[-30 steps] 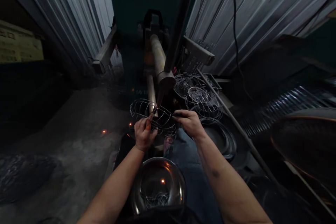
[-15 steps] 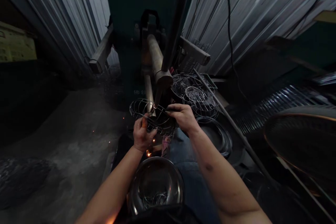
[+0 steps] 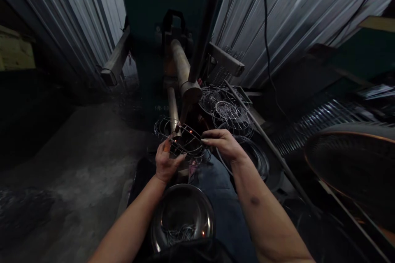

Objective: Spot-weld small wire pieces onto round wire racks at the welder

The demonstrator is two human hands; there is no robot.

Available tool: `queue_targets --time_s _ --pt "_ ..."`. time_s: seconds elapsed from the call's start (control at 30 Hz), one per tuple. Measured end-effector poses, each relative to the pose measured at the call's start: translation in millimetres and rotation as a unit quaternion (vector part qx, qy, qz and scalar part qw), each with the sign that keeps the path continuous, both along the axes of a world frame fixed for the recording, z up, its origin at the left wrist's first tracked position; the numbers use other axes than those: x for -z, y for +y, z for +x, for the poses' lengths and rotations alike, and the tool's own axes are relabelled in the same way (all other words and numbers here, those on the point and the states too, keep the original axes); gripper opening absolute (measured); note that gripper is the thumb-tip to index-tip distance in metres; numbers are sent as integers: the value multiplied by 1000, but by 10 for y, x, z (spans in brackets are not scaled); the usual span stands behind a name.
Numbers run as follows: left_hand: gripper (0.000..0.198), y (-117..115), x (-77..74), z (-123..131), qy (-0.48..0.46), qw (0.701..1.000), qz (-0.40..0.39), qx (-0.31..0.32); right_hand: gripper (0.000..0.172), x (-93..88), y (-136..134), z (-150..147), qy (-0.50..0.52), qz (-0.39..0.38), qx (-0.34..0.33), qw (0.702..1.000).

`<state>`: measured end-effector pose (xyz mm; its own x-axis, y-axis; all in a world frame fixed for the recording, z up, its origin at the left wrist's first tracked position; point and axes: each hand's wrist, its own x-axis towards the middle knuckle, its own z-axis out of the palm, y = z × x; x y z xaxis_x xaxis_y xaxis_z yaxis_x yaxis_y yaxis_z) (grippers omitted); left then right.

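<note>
My left hand [image 3: 166, 161] grips the near left side of a round, open wire frame [image 3: 163, 125], with an orange band on one finger. The frame is tilted and sits at the tips of a spot welder's two arms. My right hand [image 3: 222, 144] pinches a thin wire at the frame's right side; whether it is part of the frame I cannot tell. The welder's thick upper arm [image 3: 182, 65] and thinner lower arm [image 3: 173, 109] point toward me. Small orange sparks glow by the frame. Below my hands, a shiny metal bowl [image 3: 207, 209] holds short wire pieces.
More wire frames [image 3: 226, 111] are heaped right of the welder, with a wire coil [image 3: 262, 162] nearer me. A long bar [image 3: 271, 146] slants past them. A large round mesh piece [image 3: 348, 164] stands at far right. A yellow crate [image 3: 17, 51] is at the left.
My right hand has shifted slightly right and down, away from the electrode tips. The sparks falling below the frame have mostly gone; small ones show at the frame. My left hand keeps its hold.
</note>
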<state>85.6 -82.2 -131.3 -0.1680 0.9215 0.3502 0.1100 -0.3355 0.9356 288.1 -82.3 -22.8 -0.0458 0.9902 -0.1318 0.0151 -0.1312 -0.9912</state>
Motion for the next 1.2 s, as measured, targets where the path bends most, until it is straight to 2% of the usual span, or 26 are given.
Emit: queue_targets --time_s 0.17,0.3,0.4,0.57,0.67,0.77,0.9,1.07,1.2 --pt "74 24 63 -29 26 998 19 -62 30 -70 141 -265 -15 7 32 999" --pt "80 131 137 -47 87 991 56 -83 24 -88 295 -368 -48 54 41 997" --pt "78 159 161 -16 92 990 57 -90 18 -95 353 -388 -66 69 33 995" --pt "67 107 132 77 36 998 7 -49 22 -117 273 -247 -45 48 -9 998" --pt "68 76 69 81 30 999 -10 -44 28 -95 169 -86 -34 26 -35 998" --pt "75 56 8 57 51 997 -9 -61 32 -42 73 -25 -38 21 8 999" --pt "77 54 11 52 33 996 -20 -75 28 2 -14 -135 -62 70 86 992" --pt "80 73 73 85 -50 992 -102 -53 22 -16 -4 -280 -113 102 83 985" --pt "79 82 15 102 -96 985 -132 -60 22 -37 107 -339 -117 105 84 984"
